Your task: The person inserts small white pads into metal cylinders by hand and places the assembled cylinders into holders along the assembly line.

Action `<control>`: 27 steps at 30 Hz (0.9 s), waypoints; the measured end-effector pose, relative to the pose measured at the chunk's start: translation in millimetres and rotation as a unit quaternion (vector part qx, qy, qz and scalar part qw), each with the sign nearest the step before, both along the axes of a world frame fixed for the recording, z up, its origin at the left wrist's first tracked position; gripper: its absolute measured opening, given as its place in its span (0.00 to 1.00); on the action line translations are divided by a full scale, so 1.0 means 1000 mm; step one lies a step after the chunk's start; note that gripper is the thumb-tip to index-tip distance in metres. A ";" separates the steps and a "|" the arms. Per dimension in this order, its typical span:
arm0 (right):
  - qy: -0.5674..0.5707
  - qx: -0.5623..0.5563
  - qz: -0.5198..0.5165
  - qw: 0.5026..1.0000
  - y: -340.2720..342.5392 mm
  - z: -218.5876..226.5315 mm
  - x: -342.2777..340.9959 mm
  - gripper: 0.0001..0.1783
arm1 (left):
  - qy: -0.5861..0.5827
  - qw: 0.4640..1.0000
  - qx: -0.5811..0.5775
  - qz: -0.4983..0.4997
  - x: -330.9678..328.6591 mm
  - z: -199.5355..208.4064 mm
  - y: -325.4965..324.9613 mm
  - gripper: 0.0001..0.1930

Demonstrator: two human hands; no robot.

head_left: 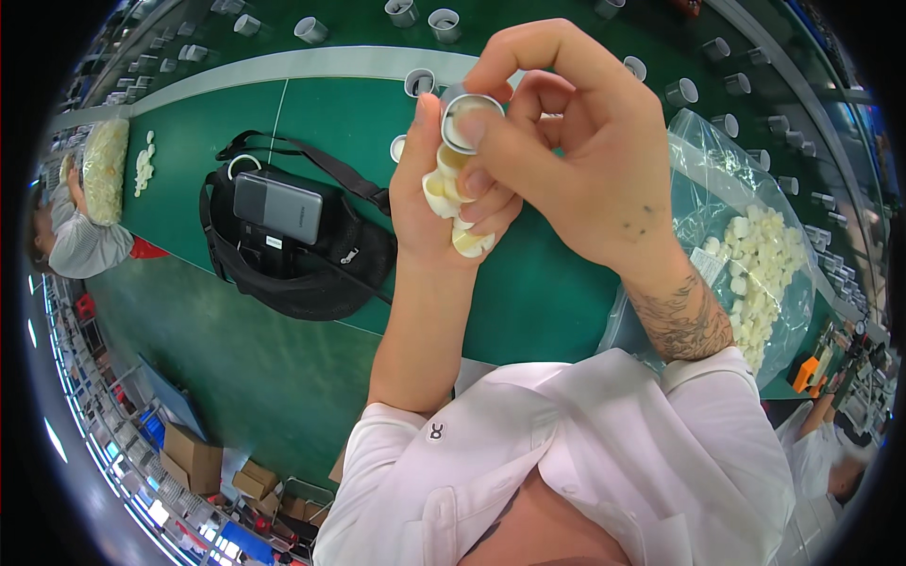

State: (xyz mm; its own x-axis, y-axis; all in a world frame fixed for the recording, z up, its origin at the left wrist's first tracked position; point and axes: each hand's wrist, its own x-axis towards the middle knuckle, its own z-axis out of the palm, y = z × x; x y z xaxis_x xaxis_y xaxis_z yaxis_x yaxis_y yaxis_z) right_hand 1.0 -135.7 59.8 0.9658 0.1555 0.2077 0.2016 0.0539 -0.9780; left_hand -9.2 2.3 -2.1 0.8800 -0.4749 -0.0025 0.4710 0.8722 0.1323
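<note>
At the left edge of the right grip (595,156): grey cup (456,123), pinched by thumb and fingers | mouth facing wearer (566,424) | left grip (422,203): curled around cream pieces (440,196) below cup

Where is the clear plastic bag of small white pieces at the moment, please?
The clear plastic bag is at the right of the head view, lying on the green table beside the right forearm, which partly hides it.
</note>
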 end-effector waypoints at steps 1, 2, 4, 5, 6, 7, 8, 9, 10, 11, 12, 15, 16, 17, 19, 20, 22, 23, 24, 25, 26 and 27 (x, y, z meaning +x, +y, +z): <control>0.000 0.001 0.002 1.000 0.000 -0.002 0.001 0.11 | 0.001 0.999 0.029 0.015 -0.001 0.000 0.001 0.29; -0.026 -0.002 0.018 1.000 0.000 -0.004 0.003 0.12 | 0.002 0.998 0.059 0.030 -0.001 0.000 0.002 0.29; -0.054 -0.009 0.029 0.998 -0.001 -0.002 0.003 0.13 | 0.008 0.998 0.051 0.027 -0.001 0.000 -0.001 0.29; -0.028 -0.010 0.027 0.999 -0.001 0.001 0.002 0.13 | 0.014 0.999 0.045 0.025 0.000 0.000 -0.002 0.29; -0.003 -0.009 0.027 1.000 0.000 0.004 0.001 0.13 | 0.013 0.999 0.046 0.026 0.000 0.000 -0.002 0.29; -0.004 -0.008 0.028 1.000 -0.001 0.006 0.002 0.13 | 0.006 0.999 0.032 0.016 0.001 0.000 -0.001 0.29; 0.009 -0.033 0.040 0.999 -0.004 0.007 0.003 0.13 | -0.001 1.000 0.019 0.005 0.002 -0.001 -0.001 0.28; 0.022 -0.058 0.053 0.997 -0.005 0.007 0.004 0.13 | -0.002 1.000 0.020 0.006 0.001 -0.002 0.000 0.28; 0.022 -0.057 0.053 0.997 -0.004 0.004 0.005 0.13 | 0.000 1.000 0.024 0.009 0.000 -0.003 0.000 0.28; 0.015 -0.051 0.058 0.997 -0.003 0.001 0.006 0.12 | 0.003 0.999 0.029 0.011 -0.001 -0.003 0.001 0.28; 0.008 -0.047 0.061 0.997 -0.004 0.000 0.006 0.12 | 0.002 1.000 0.029 0.010 0.000 -0.003 -0.001 0.28; 0.061 -0.065 0.048 0.995 -0.003 0.010 0.005 0.11 | 0.005 0.998 0.049 0.025 0.001 -0.001 -0.003 0.28; 0.061 -0.065 0.048 0.995 -0.004 0.010 0.005 0.11 | 0.008 0.998 0.057 0.026 0.001 -0.001 -0.003 0.29; 0.069 -0.051 0.052 0.995 -0.005 0.009 0.006 0.10 | 0.011 0.998 0.064 0.027 0.001 0.000 -0.003 0.29; 0.078 -0.037 0.056 0.995 -0.008 0.009 0.007 0.09 | -0.012 0.999 0.043 0.019 0.000 -0.001 -0.003 0.29; 0.108 0.002 0.077 0.991 -0.011 0.011 0.008 0.08 | -0.033 0.999 0.022 0.012 0.000 -0.002 -0.003 0.29; 0.140 0.041 0.097 0.985 -0.011 0.012 0.006 0.08 | -0.038 0.999 0.020 0.006 0.000 -0.003 -0.002 0.29; 0.133 0.055 0.082 0.986 -0.009 0.011 0.005 0.07 | -0.044 0.999 0.018 0.001 0.000 -0.003 -0.002 0.30; 0.124 0.069 0.068 0.988 -0.007 0.011 0.004 0.07 | -0.044 0.999 0.018 0.001 0.000 -0.003 -0.002 0.30; 0.124 0.069 0.068 0.987 -0.006 0.012 0.004 0.07 | -0.037 0.999 0.016 -0.002 0.000 -0.003 -0.003 0.30; 0.138 0.071 0.064 0.986 -0.006 0.012 0.003 0.07 | -0.029 0.999 0.014 -0.004 0.000 -0.003 -0.003 0.30; 0.151 0.072 0.059 0.984 -0.006 0.013 0.003 0.07 | -0.029 0.999 0.014 -0.004 0.001 -0.003 -0.003 0.30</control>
State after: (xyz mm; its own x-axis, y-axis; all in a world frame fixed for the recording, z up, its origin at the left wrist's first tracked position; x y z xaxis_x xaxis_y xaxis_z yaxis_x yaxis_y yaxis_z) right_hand 4.4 -141.5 72.4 0.9639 0.2601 -0.0573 -0.1126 0.2029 -0.9727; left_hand -8.7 -0.4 -5.1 0.8750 -0.4828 0.0354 0.4692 0.8638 0.1836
